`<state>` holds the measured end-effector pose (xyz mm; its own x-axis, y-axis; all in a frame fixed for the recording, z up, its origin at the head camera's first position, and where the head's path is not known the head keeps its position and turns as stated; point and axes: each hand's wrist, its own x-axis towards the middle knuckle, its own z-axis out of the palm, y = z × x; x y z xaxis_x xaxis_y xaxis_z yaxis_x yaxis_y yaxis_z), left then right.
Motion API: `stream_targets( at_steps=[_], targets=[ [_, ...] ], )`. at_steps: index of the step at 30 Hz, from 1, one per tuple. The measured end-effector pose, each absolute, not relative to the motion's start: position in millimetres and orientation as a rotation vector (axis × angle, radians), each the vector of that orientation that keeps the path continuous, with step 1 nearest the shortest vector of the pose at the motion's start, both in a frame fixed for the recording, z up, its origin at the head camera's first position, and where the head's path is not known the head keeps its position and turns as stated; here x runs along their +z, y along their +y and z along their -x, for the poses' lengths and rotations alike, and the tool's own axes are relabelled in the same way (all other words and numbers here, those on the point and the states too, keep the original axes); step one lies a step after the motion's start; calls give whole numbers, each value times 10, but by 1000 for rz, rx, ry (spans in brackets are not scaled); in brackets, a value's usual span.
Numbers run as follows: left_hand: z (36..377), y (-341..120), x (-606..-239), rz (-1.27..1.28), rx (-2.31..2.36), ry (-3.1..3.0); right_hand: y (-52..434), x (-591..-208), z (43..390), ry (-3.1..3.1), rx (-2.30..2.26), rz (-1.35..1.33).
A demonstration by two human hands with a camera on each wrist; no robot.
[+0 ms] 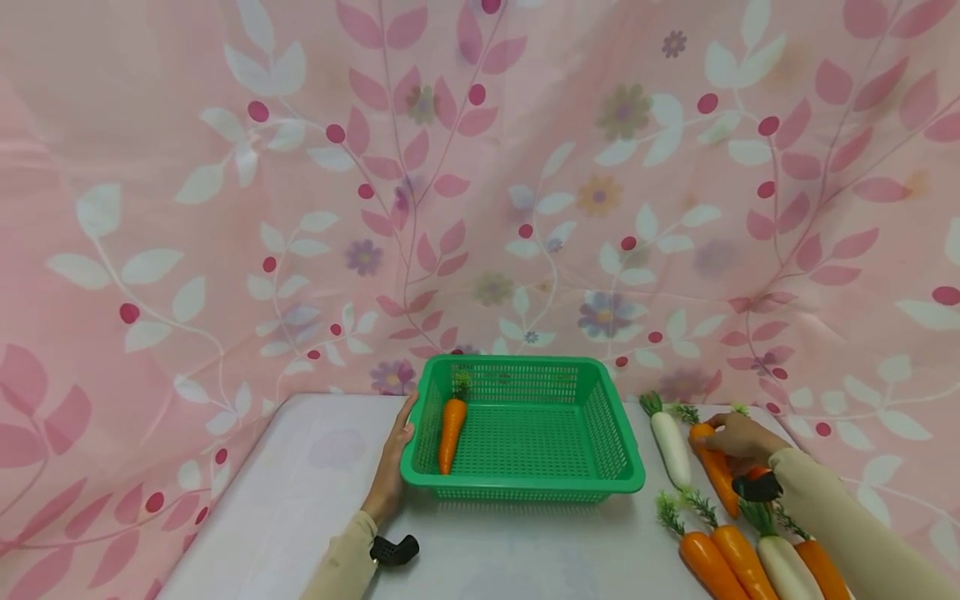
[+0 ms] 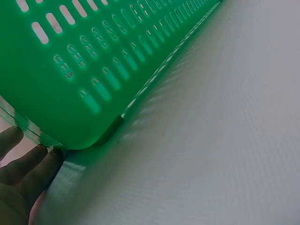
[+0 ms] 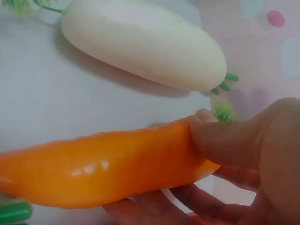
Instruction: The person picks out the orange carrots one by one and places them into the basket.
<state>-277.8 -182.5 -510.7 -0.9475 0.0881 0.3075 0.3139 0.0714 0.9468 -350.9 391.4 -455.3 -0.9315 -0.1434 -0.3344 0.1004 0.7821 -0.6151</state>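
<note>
Right now your right hand [image 1: 738,440] curls round an orange carrot [image 1: 716,471] on the surface [image 1: 315,483], to the right of the green basket [image 1: 525,487]. In the right wrist view the thumb [image 3: 225,140] presses on top of the carrot's [image 3: 103,171] thick end near its green tuft, while the other fingers [image 3: 187,208] wrap beneath it, so the grip is closed about the carrot. Whether the carrot is lifted or lies on the surface, the pictures do not settle.

Just beside that carrot, on its left, lies a white radish [image 1: 670,446], its leafy top pointing away from you. The right wrist view shows the radish [image 3: 145,44] close by but apart from the held carrot.

Nearer to you, a row of toy vegetables lies on the surface: two orange carrots [image 1: 705,562] side by side, then a second white radish [image 1: 783,567], then another carrot [image 1: 823,571] partly behind your right sleeve [image 1: 855,533].

Your left hand [image 1: 392,467] rests against the basket's left outer wall, fingers fairly straight and laid along the rim rather than wrapped round it. The left wrist view shows the fingertips [image 2: 28,164] touching the basket's [image 2: 70,70] lower corner where it meets the surface [image 2: 211,154].

Inside the basket one carrot [image 1: 452,432] lies along the left wall, leafy top toward the far side. Behind the surface hangs a pink cloth [image 1: 480,167] printed with leaves and flowers.
</note>
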Motion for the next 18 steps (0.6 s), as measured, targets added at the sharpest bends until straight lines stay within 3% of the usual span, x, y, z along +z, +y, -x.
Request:
stream_targets(
  at_steps=[18],
  targets=[
    [2938,-1850,-5390,370,-1975,-2140,4042,-4458,3527,2347,-1323,25]
  ],
)
